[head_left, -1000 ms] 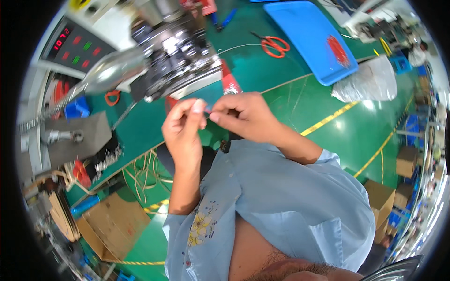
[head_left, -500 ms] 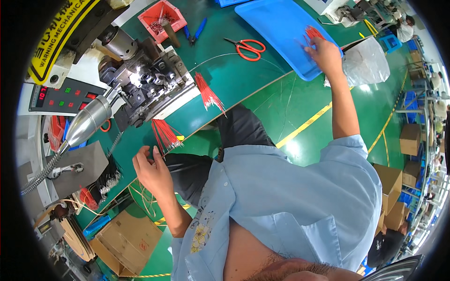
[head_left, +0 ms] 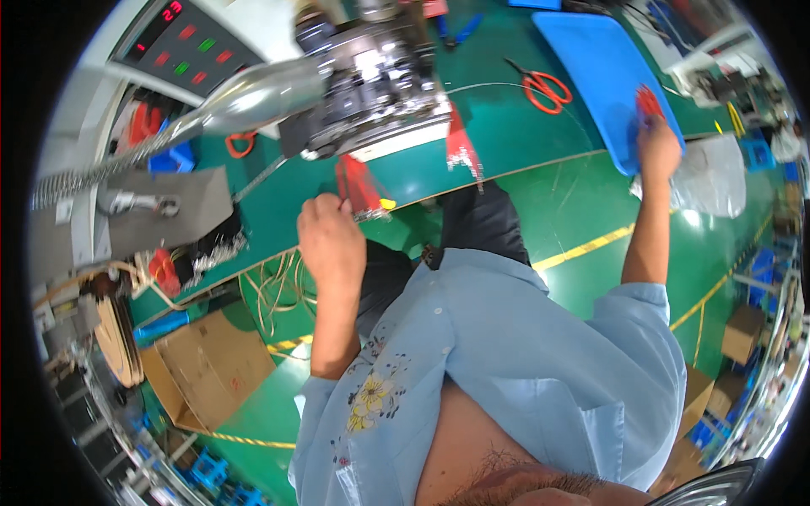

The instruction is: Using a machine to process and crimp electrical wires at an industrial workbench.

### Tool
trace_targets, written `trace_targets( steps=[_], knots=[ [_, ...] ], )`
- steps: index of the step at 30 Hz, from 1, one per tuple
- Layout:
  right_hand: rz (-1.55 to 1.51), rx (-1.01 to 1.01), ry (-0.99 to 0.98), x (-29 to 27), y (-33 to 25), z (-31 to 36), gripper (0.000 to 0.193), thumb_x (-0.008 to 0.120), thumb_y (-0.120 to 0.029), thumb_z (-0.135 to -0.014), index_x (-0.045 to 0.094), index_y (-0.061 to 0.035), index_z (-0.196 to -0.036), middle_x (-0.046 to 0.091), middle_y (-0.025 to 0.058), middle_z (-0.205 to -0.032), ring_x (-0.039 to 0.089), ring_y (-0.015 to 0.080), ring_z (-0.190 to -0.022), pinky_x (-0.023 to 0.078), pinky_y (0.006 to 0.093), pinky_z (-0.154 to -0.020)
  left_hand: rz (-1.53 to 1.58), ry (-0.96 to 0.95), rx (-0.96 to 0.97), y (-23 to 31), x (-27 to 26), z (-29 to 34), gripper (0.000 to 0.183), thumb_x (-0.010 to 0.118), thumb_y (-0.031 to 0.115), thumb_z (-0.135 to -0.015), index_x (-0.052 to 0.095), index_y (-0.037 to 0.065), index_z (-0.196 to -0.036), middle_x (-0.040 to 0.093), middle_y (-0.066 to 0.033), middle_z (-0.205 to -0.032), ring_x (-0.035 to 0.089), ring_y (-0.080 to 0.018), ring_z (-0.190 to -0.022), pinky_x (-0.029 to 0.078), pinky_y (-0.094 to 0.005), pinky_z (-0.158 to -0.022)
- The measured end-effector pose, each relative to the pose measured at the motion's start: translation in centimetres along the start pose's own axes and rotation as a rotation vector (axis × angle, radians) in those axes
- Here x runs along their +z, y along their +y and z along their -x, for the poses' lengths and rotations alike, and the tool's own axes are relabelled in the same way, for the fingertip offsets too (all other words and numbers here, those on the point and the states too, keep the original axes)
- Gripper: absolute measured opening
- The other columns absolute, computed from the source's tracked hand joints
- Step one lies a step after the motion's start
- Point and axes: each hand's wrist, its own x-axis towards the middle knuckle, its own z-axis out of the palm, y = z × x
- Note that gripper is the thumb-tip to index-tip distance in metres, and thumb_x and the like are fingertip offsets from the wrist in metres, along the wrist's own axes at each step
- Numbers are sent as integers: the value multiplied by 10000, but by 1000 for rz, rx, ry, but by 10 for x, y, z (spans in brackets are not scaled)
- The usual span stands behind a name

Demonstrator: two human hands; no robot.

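My right hand (head_left: 660, 153) is closed around the lower end of a bunch of red wires (head_left: 648, 103), over the right side of a blue tray (head_left: 591, 76). Near the table's front edge, my left hand (head_left: 331, 244) is curled with its fingers together. Its fingertips are beside a bundle of red wires (head_left: 358, 184) that hangs toward the edge below the machine. Whether it pinches a wire is hidden. A second red wire bundle (head_left: 458, 139) lies by the machine's right corner, its pale ends pointing at me.
A metal machine (head_left: 371, 84) stands at the table's back, with a silver lamp (head_left: 261, 88) and a control panel (head_left: 181, 46) left of it. Orange-handled scissors (head_left: 547, 91) and blue-handled pliers (head_left: 460, 32) lie behind. A plastic bag (head_left: 709, 173) is beyond the tray; a cardboard box (head_left: 207, 367) sits below left.
The whole view has shifted, moving the machine and table rightward in the picture. My left hand has come closer to the hanging wires and its fingers have drawn together. My right hand still has the red wires.
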Motion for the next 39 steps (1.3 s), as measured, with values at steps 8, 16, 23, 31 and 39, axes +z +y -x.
trace_targets(
  steps=[8,16,23,31,39],
  knots=[
    [-408,-112,80,-72,-81,68,135,674,-256,-860,709,-159,-946,699,90,-753,684,281,-677,519,377,-616,-4,-8,-41,-3,-1,1,112,645,102,-853,567,23,-854,599,-170,-839,599,-375,-778,485,-470,-700],
    [-717,-478,-265,-73,-200,127,145,691,-222,-830,665,-80,-815,657,128,-709,651,320,-672,503,422,-612,20,-45,-89,-11,-9,-2,137,630,128,-877,572,10,-840,643,-182,-820,629,-388,-755,497,-479,-674],
    [-455,-434,-419,-65,-237,125,230,696,-284,-814,667,-57,-798,680,166,-756,660,370,-717,518,463,-661,163,2,-144,-21,-17,3,106,660,84,-863,591,15,-903,649,-162,-791,634,-344,-702,491,-441,-631],
    [-712,-364,-512,-48,-234,121,207,706,-223,-808,643,-53,-708,669,158,-718,657,338,-682,506,437,-637,403,71,-249,-23,-25,18,246,696,57,-853,649,12,-1089,603,-86,-746,563,-184,-623,471,-315,-600],
    [-1115,-168,-557,-56,-220,120,143,717,-157,-821,676,-24,-786,665,76,-664,609,149,-581,464,290,-575,966,55,-332,-26,-17,44,146,669,79,-916,664,-15,-1028,625,-41,-836,560,-104,-729,455,-236,-666]
  ],
)
